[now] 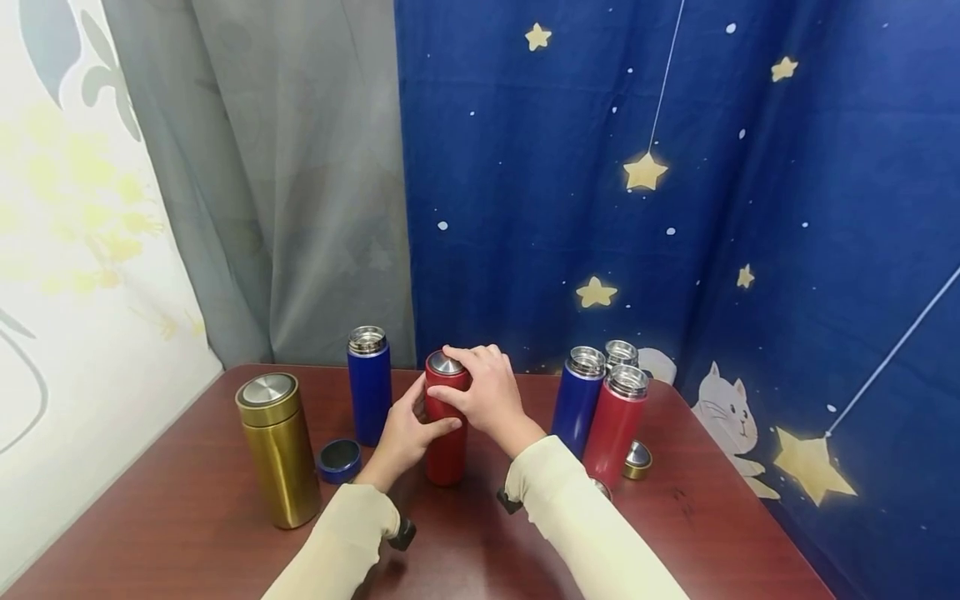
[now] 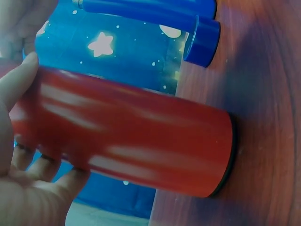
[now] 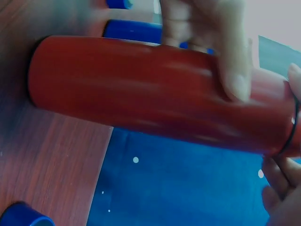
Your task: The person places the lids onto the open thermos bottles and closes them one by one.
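Red bottle (image 1: pixel 446 458) stands upright on the brown table (image 1: pixel 247 575), between the person's two hands. The left hand (image 1: pixel 408 429) is curled round its body, thumb on the near side. The right hand (image 1: pixel 487 392) grips it at the top, fingers and thumb about the lid (image 1: pixel 446 363), whose silver disc shows only in part beneath them. The far fingertips of the right hand are hidden in the head view. The left wrist view cuts off the bottle's upper end; the right wrist view crops the lid.

Left of the hands stand an uncapped blue bottle (image 1: pixel 367 392), a blue lid (image 1: pixel 340 461) just beside the left forearm, and a gold bottle (image 1: pixel 285 458) with its top on. To the right, a second blue bottle (image 1: pixel 577 408) and another red one (image 1: pixel 617 429) stand open, close together; a third bottle's steel mouth (image 1: pixel 621 353) shows behind, its body mostly hidden. A gold-rimmed lid (image 1: pixel 637 460) is partly covered by the red one, and a small object (image 1: pixel 602 490) is largely hidden by the cream right sleeve (image 1: pixel 585 517). Dark marks (image 1: pixel 682 502) on the tabletop are too indistinct to read.
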The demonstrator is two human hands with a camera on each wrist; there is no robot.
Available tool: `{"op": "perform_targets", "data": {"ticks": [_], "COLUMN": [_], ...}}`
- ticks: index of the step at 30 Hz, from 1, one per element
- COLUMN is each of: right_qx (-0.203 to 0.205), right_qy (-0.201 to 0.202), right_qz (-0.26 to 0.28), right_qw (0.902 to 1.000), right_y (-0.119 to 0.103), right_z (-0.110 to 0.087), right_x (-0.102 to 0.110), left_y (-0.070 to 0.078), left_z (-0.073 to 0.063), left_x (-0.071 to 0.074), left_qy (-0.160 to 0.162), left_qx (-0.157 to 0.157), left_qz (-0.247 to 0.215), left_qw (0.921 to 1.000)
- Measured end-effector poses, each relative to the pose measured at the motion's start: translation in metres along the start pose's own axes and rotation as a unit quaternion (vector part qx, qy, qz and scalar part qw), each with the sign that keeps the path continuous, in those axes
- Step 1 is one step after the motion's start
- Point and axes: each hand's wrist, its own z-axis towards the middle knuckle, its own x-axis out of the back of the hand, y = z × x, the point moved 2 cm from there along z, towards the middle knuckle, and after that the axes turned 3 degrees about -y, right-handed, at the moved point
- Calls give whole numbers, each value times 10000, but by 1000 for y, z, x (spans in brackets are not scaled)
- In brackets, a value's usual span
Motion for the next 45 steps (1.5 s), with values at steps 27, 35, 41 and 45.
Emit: {"op": "perform_targets", "data": {"ticks": [27, 35, 41, 45], "right_qx": [-242, -258, -462, -618], "right_qy": [-364, -1300, -1074, -743], "right_qz": [2138, 3923, 3386, 2668], "right_qw": [9759, 9103, 9336, 9589], "right_y": [5, 18, 17, 14], "right_z": [1, 3, 1, -2], "right_x": [-10, -5, -5, -6], "left_y": [-2, 4, 27, 16], "left_z": [3, 4, -4, -4], "left_x": [-5, 8, 7, 2], "left_qy": [74, -527, -497, -237], "left_qx": [-246, -90, -154, -198], "left_qz": [72, -286, -220, -159], "left_qw": [9996, 9982, 9984, 9994]}}
